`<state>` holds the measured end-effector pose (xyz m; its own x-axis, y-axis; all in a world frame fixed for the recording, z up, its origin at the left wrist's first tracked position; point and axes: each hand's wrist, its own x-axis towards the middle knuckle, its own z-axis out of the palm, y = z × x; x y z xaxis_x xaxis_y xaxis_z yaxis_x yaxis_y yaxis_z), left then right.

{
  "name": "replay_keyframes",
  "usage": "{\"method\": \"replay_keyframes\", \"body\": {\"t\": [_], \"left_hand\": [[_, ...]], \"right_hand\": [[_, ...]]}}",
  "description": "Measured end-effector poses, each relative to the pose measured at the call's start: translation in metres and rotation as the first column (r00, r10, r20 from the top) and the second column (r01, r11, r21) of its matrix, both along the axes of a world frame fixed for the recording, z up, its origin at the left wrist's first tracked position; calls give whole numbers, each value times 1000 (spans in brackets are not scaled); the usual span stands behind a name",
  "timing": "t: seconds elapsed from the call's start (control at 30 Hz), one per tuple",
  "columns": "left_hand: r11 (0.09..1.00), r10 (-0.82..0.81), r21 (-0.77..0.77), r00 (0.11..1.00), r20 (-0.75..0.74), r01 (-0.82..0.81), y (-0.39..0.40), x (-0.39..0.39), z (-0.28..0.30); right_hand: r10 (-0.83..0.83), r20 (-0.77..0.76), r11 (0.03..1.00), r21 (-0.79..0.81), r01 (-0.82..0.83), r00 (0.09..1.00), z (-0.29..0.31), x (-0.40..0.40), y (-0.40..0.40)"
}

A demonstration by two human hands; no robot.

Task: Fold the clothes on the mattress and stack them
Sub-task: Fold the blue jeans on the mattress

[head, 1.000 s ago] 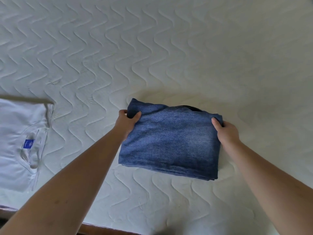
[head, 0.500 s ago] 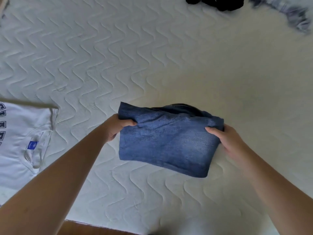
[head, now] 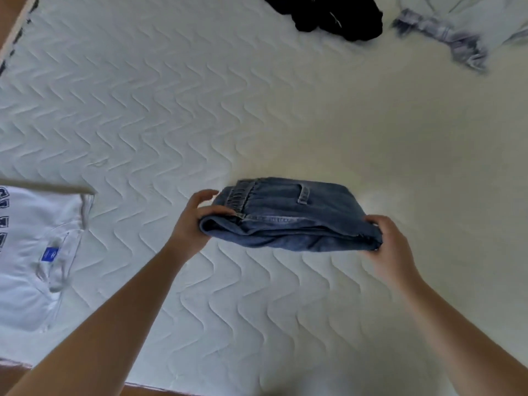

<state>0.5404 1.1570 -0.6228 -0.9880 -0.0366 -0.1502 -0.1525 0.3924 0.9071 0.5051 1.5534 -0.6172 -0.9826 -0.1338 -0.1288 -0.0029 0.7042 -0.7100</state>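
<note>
Both hands are on the folded blue jeans (head: 288,218), one at each end, and I read the bundle as lifted clear of the white quilted mattress (head: 171,115), though from this head view I cannot be certain that its far edge is off the surface. My left hand (head: 191,221) grips the left end, thumb curled over the top of the thick folded edge and fingers wrapped behind it beside the waistband. My right hand (head: 388,244) clamps the right end, thumb on top and fingers tucked under the layers. I see the jeans tipped so that the stacked folds face me, with the waistband and a belt loop showing on the upper side. They sit at the middle of my view, above the near half of the mattress. To my left, well apart from the jeans, a folded white T-shirt (head: 31,252) lies flat on the mattress, its neck opening and small blue label up and dark lettering along its left edge. At the far side a crumpled black garment (head: 334,15) lies in a heap, and just to its right a pale, grey-blotched garment (head: 457,32) is spread loosely, blurred in this view. Brown wood (head: 160,391) shows along the near edge of the mattress.
</note>
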Motion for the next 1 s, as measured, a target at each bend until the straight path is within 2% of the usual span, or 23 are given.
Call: {"method": "replay_keyframes", "body": {"t": [0.07,0.17,0.27,0.33,0.37,0.43,0.5,0.53,0.6,0.63,0.73,0.83,0.9,1.0], "left_hand": [[994,6,-107,1000,24,-3,10,33,-35],[995,59,-85,988,142,-47,24,79,-69],[977,82,-209,980,180,-43,30,109,-94],[961,160,-257,963,216,-102,33,117,-99],[952,234,-256,937,259,-167,34,115,-97],[920,393,-162,833,390,-358,34,104,-92],[801,505,7,682,529,-599,34,88,-89],[728,525,60,612,591,-683,33,78,-89],[690,468,104,551,691,-717,26,59,-93],[701,402,138,548,734,-700,24,52,-96],[743,197,257,568,799,-619,18,37,-97],[783,103,298,586,804,-546,16,30,-97],[788,84,326,617,783,-522,21,29,-101],[810,93,353,697,711,-468,33,33,-105]], "right_hand": [[53,25,996,74,-54,998,-33,29,5],[103,89,978,171,-117,991,-68,70,14],[71,236,982,153,-109,969,-83,93,22],[100,327,985,104,-141,940,-84,97,25],[97,343,988,79,-132,934,-83,94,26],[9,374,1000,3,-11,927,-82,82,26],[-101,439,991,-34,129,893,-83,67,22],[-148,497,974,-78,214,855,-84,59,19],[-190,609,904,-198,379,770,-90,43,11],[-205,636,875,-221,430,744,-94,36,8],[-230,683,875,-166,454,693,-108,14,3],[-191,774,839,-191,510,604,-115,0,2],[-176,773,827,-221,518,610,-118,-2,3],[-226,711,832,-214,512,665,-121,4,0]]}}
